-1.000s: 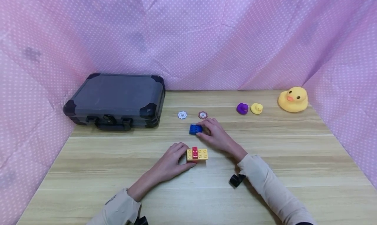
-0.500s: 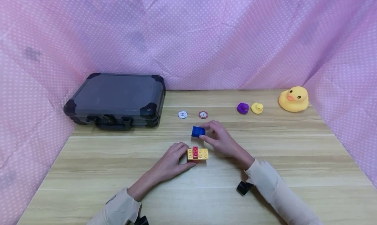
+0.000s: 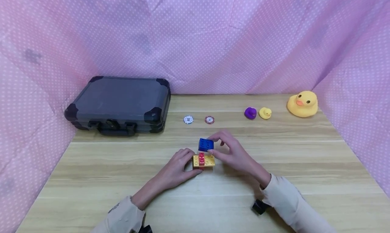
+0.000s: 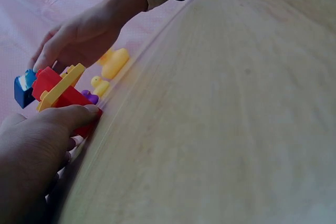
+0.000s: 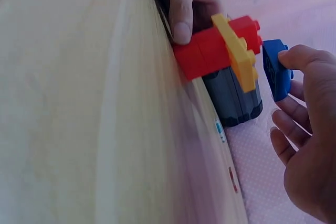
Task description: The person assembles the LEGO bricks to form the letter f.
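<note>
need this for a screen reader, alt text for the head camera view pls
A right hand holds a blue brick just above a yellow and red brick stack gripped by the left hand on a wooden table.

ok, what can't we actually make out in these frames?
- White chip and red chip: markings too small, head view.
- Red brick base: covered by the left hand in the head view.
- Case: mostly behind the bricks, right wrist view.
- Right hand: cut off by the frame edge there.
</note>
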Demonstrator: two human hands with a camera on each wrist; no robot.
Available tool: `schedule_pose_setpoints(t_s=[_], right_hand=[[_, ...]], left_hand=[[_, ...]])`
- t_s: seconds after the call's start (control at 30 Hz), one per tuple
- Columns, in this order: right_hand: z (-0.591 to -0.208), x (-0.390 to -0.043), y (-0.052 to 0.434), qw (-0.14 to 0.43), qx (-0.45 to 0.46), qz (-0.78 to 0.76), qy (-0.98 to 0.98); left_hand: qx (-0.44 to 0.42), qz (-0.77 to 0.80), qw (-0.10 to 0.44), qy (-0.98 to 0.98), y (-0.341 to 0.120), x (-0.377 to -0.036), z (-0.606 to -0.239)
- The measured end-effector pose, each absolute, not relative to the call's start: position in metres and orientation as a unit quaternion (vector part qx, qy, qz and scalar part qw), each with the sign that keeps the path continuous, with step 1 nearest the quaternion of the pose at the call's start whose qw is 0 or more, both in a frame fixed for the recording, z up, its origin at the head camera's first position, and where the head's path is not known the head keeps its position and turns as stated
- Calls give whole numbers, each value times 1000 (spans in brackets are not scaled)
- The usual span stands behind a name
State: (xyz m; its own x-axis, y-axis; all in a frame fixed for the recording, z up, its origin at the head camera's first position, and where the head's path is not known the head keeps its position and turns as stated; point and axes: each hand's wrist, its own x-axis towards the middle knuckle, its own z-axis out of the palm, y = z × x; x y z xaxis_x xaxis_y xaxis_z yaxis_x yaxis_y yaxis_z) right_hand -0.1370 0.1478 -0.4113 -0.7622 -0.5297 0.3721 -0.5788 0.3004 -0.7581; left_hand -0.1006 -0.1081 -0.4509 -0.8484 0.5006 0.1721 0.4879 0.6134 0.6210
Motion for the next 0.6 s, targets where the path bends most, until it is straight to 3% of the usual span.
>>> schedule_pose_setpoints(t_s=[0.3, 0.6], right_hand=[[-411, -129, 147, 58, 404, 473, -781], [-409, -123, 150, 50, 412, 460, -785]], left_hand=[[275, 348, 3, 896, -109, -101, -451], [278, 341, 1, 898, -109, -101, -451]])
